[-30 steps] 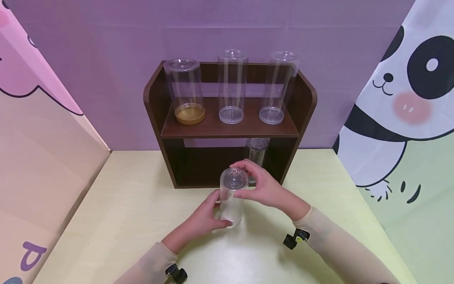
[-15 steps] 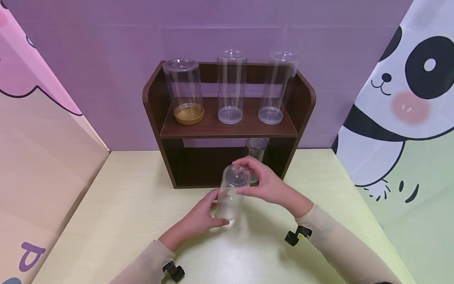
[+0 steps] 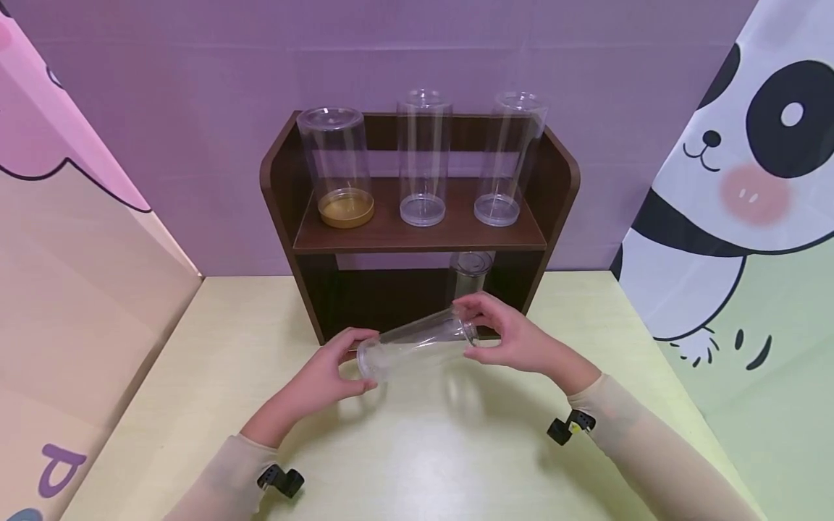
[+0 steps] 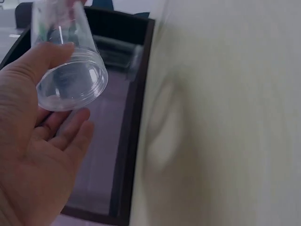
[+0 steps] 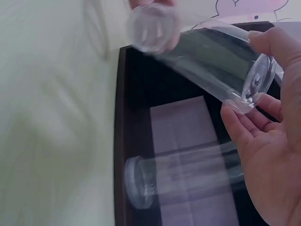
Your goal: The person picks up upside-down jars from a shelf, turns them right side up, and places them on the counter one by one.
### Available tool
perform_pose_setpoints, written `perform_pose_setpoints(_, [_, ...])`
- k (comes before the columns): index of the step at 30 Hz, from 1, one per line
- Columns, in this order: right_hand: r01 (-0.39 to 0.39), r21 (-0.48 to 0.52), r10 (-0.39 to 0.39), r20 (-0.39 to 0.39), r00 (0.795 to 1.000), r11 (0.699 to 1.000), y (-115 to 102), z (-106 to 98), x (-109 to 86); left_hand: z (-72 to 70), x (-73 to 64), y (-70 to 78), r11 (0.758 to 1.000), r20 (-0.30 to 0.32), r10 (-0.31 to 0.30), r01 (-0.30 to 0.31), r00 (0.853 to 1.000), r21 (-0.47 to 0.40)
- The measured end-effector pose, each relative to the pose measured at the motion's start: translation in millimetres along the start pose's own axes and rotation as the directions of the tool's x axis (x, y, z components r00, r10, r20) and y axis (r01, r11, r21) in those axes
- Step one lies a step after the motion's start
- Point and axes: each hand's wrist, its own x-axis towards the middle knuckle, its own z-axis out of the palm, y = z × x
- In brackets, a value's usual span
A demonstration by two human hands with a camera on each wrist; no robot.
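A clear plastic jar [image 3: 420, 341] is held nearly sideways above the table, in front of the shelf, its right end slightly higher. My left hand [image 3: 316, 380] grips its lidded end between thumb and fingers. At the other end, my right hand [image 3: 517, 340] holds the jar's base. In the left wrist view the round lid [image 4: 75, 84] faces the camera, with my thumb over it and fingertips below. The right wrist view shows the see-through body [image 5: 211, 56] spanning both hands. Nothing can be made out inside the jar.
A dark brown two-tier shelf [image 3: 417, 250] stands at the back of the pale table [image 3: 417, 449]. On top are a wide jar with a gold lid [image 3: 347, 208] and two slim clear jars [image 3: 423, 210]. Another clear jar [image 3: 470, 271] stands on the lower tier, partly behind my right hand.
The jar has gone from upright to nearly sideways, its lidded end swinging left and up. My left hand moved left and up with it; my right hand shifted right.
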Motion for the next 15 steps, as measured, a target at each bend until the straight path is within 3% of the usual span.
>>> perform_pose_setpoints(7, [-0.054,-0.043,0.054,-0.011,0.998,0.998,20,8,-10.6,-15.6,-0.4,4.2,0.998,-0.023,0.038,-0.039,0.999,-0.054])
perform_pose_setpoints(12, [-0.055,-0.032,0.055,-0.024,0.998,0.998,28,10,-17.1,-15.6,0.7,3.6,0.996,-0.016,0.044,-0.045,0.999,-0.082])
perform_pose_setpoints(15, [-0.058,-0.016,0.058,-0.023,0.998,0.998,27,10,-18.5,-14.9,1.9,2.6,0.988,-0.036,0.054,-0.059,0.998,-0.141])
